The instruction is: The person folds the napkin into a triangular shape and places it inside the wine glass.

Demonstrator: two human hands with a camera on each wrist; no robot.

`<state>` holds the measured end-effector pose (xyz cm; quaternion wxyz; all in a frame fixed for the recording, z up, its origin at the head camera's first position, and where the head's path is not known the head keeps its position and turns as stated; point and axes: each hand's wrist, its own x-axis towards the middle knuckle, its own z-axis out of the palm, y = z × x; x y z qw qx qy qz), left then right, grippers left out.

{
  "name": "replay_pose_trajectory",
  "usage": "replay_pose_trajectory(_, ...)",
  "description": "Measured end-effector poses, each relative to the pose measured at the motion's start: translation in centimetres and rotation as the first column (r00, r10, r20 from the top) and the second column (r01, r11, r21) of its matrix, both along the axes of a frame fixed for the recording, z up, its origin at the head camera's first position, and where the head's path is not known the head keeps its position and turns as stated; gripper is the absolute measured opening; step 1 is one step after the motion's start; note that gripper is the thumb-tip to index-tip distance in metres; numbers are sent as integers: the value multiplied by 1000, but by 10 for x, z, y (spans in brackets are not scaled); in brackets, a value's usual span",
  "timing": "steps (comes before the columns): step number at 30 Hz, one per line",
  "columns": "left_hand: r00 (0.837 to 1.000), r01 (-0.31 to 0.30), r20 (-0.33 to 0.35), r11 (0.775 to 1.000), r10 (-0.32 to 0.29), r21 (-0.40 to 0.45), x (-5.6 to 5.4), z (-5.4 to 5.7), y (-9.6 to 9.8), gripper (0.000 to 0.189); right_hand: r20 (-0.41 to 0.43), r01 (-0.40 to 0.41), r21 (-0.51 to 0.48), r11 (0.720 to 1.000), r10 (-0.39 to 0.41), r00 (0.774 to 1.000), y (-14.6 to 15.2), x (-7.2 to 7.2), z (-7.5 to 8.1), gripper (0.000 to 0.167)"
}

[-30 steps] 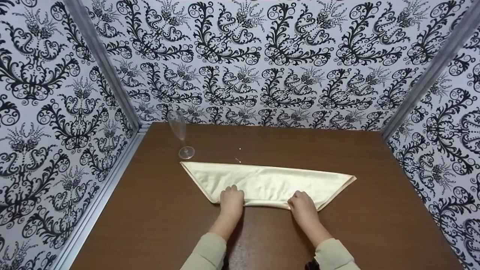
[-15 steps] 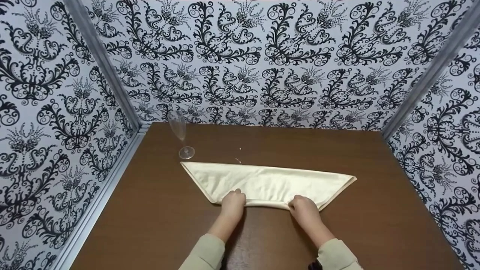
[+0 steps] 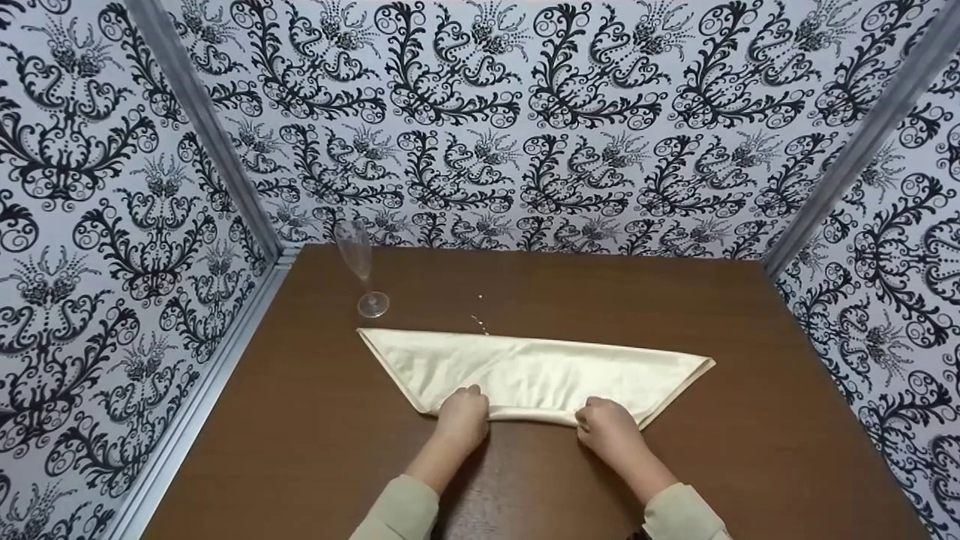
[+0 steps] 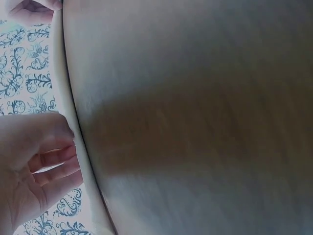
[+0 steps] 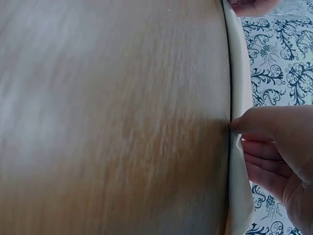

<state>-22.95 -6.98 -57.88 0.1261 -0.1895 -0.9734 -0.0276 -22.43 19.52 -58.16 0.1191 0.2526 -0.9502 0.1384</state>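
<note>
A cream cloth napkin (image 3: 525,367), folded into a long shape with slanted ends, lies across the brown table. Its near edge is rolled into a narrow band (image 3: 532,415). My left hand (image 3: 463,416) pinches this rolled edge left of the middle. Farther right, my right hand (image 3: 609,427) pinches the same edge. In the left wrist view, the left hand (image 4: 39,161) has its thumb and fingertips against the rolled edge (image 4: 73,117). The right wrist view shows the right hand (image 5: 279,152) with its thumb at the roll and the other fingers curled behind it.
A clear champagne flute (image 3: 364,270) stands beyond the napkin's far left corner. Small white specks (image 3: 480,324) lie behind the napkin on the table (image 3: 600,296). Patterned panels (image 3: 480,112) enclose the back and both sides, with grey metal posts (image 3: 214,142) at the corners.
The napkin has slid slightly toward the person, uncovering more of the white specks behind it. Both hands have moved a little nearer with it, still pinching the rolled edge.
</note>
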Motion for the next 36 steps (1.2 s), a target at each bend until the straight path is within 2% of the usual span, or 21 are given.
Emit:
replay_pose_trajectory(2, 999, 19, 42, 1000, -19, 3, 2, 2, -1, 19, -14, 18, 15, 1000, -18, 1000, -1, -1, 0, 38)
replay_pose_trajectory(4, 998, 32, 51, 999, -33, 8, 3, 3, -2, 19, -28, 40, 29, 999, -40, 999, -2, -2, -1, 37)
replay_pose_trajectory(10, 996, 59, -65, 998, -59, -11, 1, -1, -7, 18, -78, 92, 24, 995, -90, 993, -4, -4, 0, 26)
replay_pose_trajectory(15, 997, 63, -38, 998, -63, 3, -4, -2, -12, 21, -33, 127, 9, 992, -127, 991, -5, -4, 1, 15)
replay_pose_trajectory(20, 998, 57, -19, 998, -56, 32, -9, -1, -15, 21, 22, 141, -3, 990, -141, 990, -6, -7, 3, 17)
replay_pose_trajectory(25, 1000, 25, -9, 997, -24, 67, -14, -1, -15, 19, 52, 162, -18, 987, -161, 986, -6, -13, 2, 17)
replay_pose_trajectory(32, 999, -46, 14, 997, 45, 67, -19, 0, -14, 19, 33, 181, -27, 983, -180, 983, -5, -17, 1, 15)
replay_pose_trajectory(36, 995, -95, 50, 993, 91, 68, -21, 2, -12, 15, 26, 189, -27, 982, -188, 982, -5, -18, -1, 16)
